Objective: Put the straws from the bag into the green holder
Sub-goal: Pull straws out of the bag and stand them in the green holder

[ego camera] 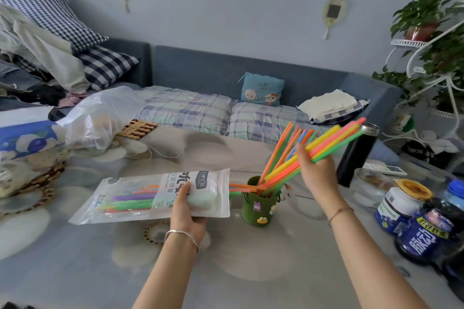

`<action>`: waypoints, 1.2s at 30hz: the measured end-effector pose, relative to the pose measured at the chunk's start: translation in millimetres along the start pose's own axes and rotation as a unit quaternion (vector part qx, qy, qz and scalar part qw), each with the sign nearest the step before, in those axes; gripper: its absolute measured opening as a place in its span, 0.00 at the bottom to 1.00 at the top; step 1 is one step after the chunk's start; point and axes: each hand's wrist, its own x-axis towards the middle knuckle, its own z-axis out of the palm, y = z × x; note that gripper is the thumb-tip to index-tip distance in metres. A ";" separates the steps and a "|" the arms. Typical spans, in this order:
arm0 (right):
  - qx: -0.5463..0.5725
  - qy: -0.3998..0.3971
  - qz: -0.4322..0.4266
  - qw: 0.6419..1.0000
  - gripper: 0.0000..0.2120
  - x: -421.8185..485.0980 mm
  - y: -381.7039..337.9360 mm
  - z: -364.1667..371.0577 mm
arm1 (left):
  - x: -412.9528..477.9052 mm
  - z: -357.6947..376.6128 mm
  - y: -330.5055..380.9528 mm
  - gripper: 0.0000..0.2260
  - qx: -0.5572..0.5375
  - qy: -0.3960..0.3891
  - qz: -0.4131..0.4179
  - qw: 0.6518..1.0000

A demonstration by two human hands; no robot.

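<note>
My left hand (187, 211) grips the white straw bag (140, 198) near its open right end, holding it level just above the table. Several coloured straws still lie inside, and a few orange tips poke out toward the green holder (259, 204). The holder stands upright to the right of the bag, with several straws leaning in it. My right hand (316, 170) is raised above and right of the holder, closed on a bundle of straws (336, 140) whose lower ends reach down into the holder.
A black bottle (356, 155) stands just right of my right hand. A glass bowl (369, 187) and several jars (414, 223) crowd the table's right side. A clear plastic bag (100, 118) and woven coasters lie at the left. A sofa runs behind the table.
</note>
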 end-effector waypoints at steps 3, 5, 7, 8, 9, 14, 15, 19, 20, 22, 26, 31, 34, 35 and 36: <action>-0.068 -0.104 0.047 0.991 0.15 1.6 10.4 17.7 | 2.7 -0.6 2.9 0.12 0.000 -0.005 -0.002 1.000; -0.078 -0.138 0.067 0.985 0.12 3.2 12.5 24.0 | 5.6 -1.3 4.9 0.12 -0.005 -0.005 0.000 1.000; -0.072 -0.132 0.070 0.986 0.16 6.4 12.9 27.2 | 8.5 -1.7 6.6 0.12 -0.002 -0.013 0.008 1.000; -0.070 -0.123 0.070 0.987 0.18 7.9 11.9 28.2 | 9.6 -1.8 6.8 0.12 0.004 -0.017 0.013 1.000; -0.073 -0.117 0.070 0.988 0.19 8.9 10.3 29.7 | 10.3 -1.8 7.2 0.11 0.009 -0.019 0.017 1.000; -0.134 -0.146 0.077 0.977 0.18 9.0 9.5 36.9 | 10.1 -3.3 8.2 0.13 0.007 -0.023 0.017 1.000; -0.136 -0.116 0.063 0.982 0.17 9.1 8.7 36.0 | 9.4 -3.5 8.6 0.13 0.003 -0.022 0.015 1.000; -0.064 0.045 0.032 0.996 0.16 6.7 0.5 25.8 | 4.6 -2.2 9.0 0.13 -0.009 -0.025 0.016 1.000; -0.022 0.064 0.051 0.996 0.18 3.9 -0.2 23.6 | 3.8 -2.1 8.8 0.13 -0.012 -0.024 0.016 1.000; 0.045 0.077 0.089 0.992 0.19 -5.6 0.6 21.1 | 2.2 -1.9 8.7 0.11 -0.016 -0.026 0.014 0.999; 0.072 0.074 0.100 0.990 0.12 -39.2 2.9 32.2 | -0.9 -0.2 6.3 0.04 -0.018 -0.017 0.015 1.000; 0.007 0.029 0.071 0.997 0.16 -80.8 -0.2 56.2 | -2.7 0.1 3.9 0.07 0.001 -0.027 0.024 0.999; 0.035 -0.060 0.112 0.991 0.17 -85.8 -0.4 62.1 | -6.9 3.3 0.5 0.13 0.029 -0.034 0.042 0.998; 0.073 -0.084 0.111 0.988 0.16 -86.6 -1.3 63.6 | -9.3 4.9 -1.4 0.16 0.037 -0.039 0.042 0.998; 0.100 -0.105 0.105 0.984 0.14 -87.7 -3.8 65.4 | -11.0 6.2 -3.7 0.19 0.044 -0.043 0.039 0.997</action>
